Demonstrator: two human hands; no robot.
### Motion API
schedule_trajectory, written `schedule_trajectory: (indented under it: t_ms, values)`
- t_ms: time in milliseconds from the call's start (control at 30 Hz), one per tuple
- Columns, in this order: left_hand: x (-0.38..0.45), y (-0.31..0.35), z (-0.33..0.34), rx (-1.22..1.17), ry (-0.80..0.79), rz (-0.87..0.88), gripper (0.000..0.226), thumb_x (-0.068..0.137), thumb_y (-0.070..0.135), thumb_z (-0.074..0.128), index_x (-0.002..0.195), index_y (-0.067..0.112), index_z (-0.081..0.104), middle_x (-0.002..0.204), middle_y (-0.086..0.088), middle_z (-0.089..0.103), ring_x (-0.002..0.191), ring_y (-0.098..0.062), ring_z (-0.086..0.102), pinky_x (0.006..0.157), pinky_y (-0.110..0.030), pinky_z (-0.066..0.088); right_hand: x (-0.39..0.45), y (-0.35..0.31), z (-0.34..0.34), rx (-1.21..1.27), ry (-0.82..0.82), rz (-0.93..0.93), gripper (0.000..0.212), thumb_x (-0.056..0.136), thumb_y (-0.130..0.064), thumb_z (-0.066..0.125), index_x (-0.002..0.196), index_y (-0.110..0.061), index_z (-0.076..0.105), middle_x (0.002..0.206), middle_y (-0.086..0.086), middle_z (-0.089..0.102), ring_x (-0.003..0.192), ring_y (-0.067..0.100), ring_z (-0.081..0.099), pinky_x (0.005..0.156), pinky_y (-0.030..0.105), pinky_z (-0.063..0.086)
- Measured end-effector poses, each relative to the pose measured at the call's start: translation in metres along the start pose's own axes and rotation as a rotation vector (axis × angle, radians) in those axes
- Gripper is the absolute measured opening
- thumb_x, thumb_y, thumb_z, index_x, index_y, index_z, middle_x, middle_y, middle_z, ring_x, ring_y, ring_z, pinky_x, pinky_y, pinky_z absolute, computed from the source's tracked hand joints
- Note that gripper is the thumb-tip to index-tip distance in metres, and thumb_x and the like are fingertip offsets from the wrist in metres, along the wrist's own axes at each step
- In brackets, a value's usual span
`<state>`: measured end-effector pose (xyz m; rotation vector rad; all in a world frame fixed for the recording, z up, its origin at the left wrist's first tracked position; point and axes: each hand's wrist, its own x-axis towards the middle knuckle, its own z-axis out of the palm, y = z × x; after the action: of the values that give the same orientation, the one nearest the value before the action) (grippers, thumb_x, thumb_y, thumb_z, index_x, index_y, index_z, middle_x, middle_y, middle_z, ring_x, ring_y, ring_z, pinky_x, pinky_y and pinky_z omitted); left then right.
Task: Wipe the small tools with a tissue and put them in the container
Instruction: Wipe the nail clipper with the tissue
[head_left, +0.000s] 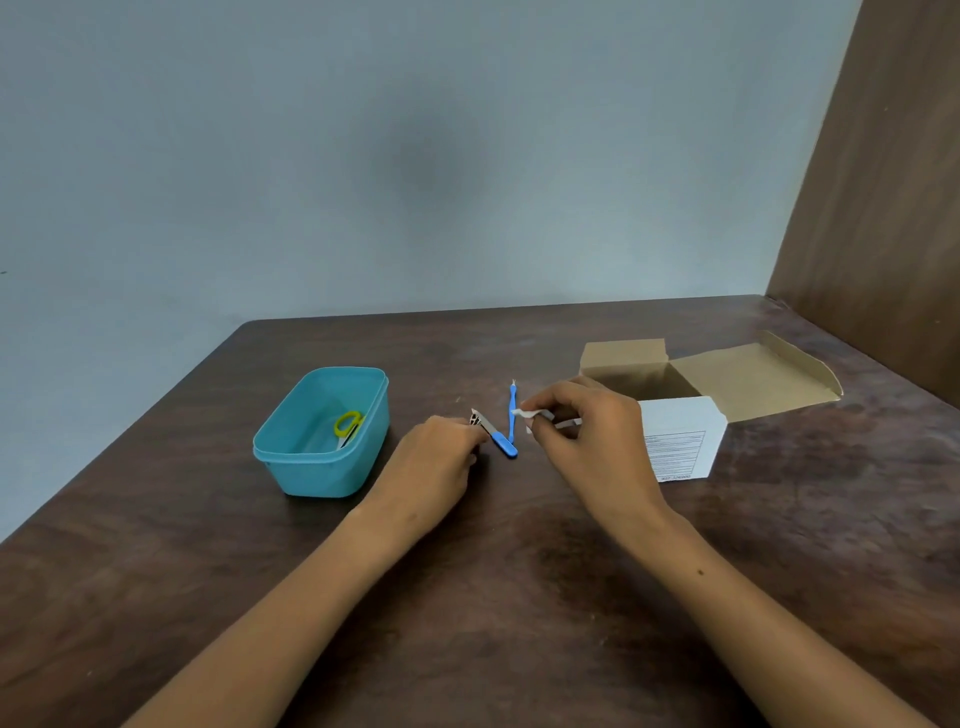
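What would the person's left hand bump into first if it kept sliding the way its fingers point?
Probably the blue-handled tool: the left hand points up and right across the table, and its fingertips are already at that tool's metal end. Just beyond lies the thin blue pick. Depth is hard to judge.

A dark brown table (519, 597) with a mottled, worn wood grain is filling the lower half of the view, its far edge sitting against a plain grey-blue wall (363, 156). A brown wood panel (883, 208) is rising at the right, meeting the table's far right corner. Soft, even light is falling across the room, casting a faint shadow on the wall.
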<state>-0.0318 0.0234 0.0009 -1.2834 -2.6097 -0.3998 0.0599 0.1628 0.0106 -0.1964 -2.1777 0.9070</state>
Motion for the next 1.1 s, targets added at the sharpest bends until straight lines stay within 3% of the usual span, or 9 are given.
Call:
schedule_trajectory:
  t_ms: [133,200,267,367,567,800,900,1000,1100]
  values:
    - [-0.005,-0.001,-0.005,-0.036,0.091,-0.075,0.014,0.083,0.022,0.068,0.094,0.015,0.070,0.093,0.000,0.071,0.088,-0.017,0.064,0.076,-0.029,0.050,-0.001,0.000,0.002,-0.030,-0.034,0.000,0.018,0.079,-0.001,0.067,0.087,-0.016,0.074,0.084,-0.003,0.067,0.076,0.008,0.062,0.066,0.011,0.048]
    - [-0.007,-0.001,-0.005,-0.049,0.137,-0.128,0.017,0.079,0.028,0.073,0.086,0.014,0.068,0.086,0.001,0.069,0.080,-0.015,0.062,0.068,-0.028,0.048,-0.001,0.000,0.002,-0.027,-0.039,0.006,0.018,0.079,-0.001,0.068,0.087,-0.017,0.074,0.083,-0.003,0.067,0.076,0.008,0.062,0.067,0.014,0.050]
    - [-0.007,0.003,-0.005,-0.066,0.166,-0.175,0.025,0.077,0.031,0.074,0.094,0.015,0.067,0.092,0.000,0.066,0.079,-0.014,0.058,0.066,-0.024,0.042,-0.001,0.000,0.002,-0.036,-0.042,0.008,0.018,0.079,-0.002,0.069,0.087,-0.017,0.074,0.084,-0.002,0.067,0.077,0.008,0.062,0.068,0.017,0.051]
    - [-0.002,0.009,-0.002,-0.033,0.141,-0.219,0.037,0.081,0.036,0.070,0.110,0.016,0.064,0.102,-0.002,0.061,0.086,-0.016,0.058,0.070,-0.026,0.045,0.000,0.001,0.002,-0.025,-0.040,0.012,0.018,0.079,-0.002,0.070,0.088,-0.016,0.074,0.085,0.000,0.068,0.077,0.009,0.063,0.070,0.022,0.054]
    - [0.001,0.012,-0.004,0.018,0.102,-0.236,0.020,0.089,0.031,0.061,0.091,0.013,0.068,0.094,-0.002,0.058,0.078,-0.014,0.049,0.064,-0.026,0.038,-0.001,-0.001,0.002,-0.025,-0.057,0.006,0.017,0.078,-0.002,0.069,0.086,-0.017,0.075,0.085,-0.002,0.068,0.076,0.008,0.064,0.068,0.019,0.054]
    - [-0.005,0.015,-0.005,0.174,0.035,-0.156,0.019,0.094,0.030,0.054,0.098,0.012,0.060,0.100,-0.003,0.058,0.092,-0.018,0.054,0.068,-0.029,0.042,-0.002,-0.001,0.004,-0.029,-0.074,0.016,0.018,0.078,-0.002,0.069,0.087,-0.017,0.075,0.088,-0.001,0.070,0.078,0.009,0.065,0.072,0.028,0.057]
    - [-0.010,0.014,-0.006,0.001,0.083,-0.198,0.018,0.093,0.033,0.054,0.088,0.016,0.057,0.091,0.002,0.059,0.085,-0.016,0.055,0.067,-0.030,0.044,-0.002,-0.002,0.002,-0.026,-0.065,0.017,0.017,0.079,-0.003,0.069,0.087,-0.017,0.075,0.086,-0.002,0.070,0.076,0.008,0.064,0.070,0.023,0.056]
    - [-0.010,0.015,-0.010,-0.478,0.088,-0.303,0.015,0.091,0.029,0.058,0.079,0.021,0.059,0.074,0.006,0.060,0.070,-0.010,0.057,0.061,-0.026,0.045,-0.002,-0.005,0.000,0.014,-0.041,0.059,0.013,0.082,-0.008,0.070,0.086,-0.020,0.071,0.082,-0.009,0.066,0.074,0.002,0.062,0.064,0.008,0.048]
    - [-0.011,0.022,-0.015,-0.908,0.046,-0.362,0.013,0.093,0.024,0.056,0.084,0.019,0.064,0.074,0.003,0.062,0.067,-0.006,0.059,0.057,-0.025,0.049,-0.001,-0.007,-0.003,0.118,-0.025,0.149,0.008,0.083,-0.015,0.070,0.084,-0.020,0.065,0.078,-0.012,0.065,0.073,0.000,0.061,0.062,0.004,0.046]
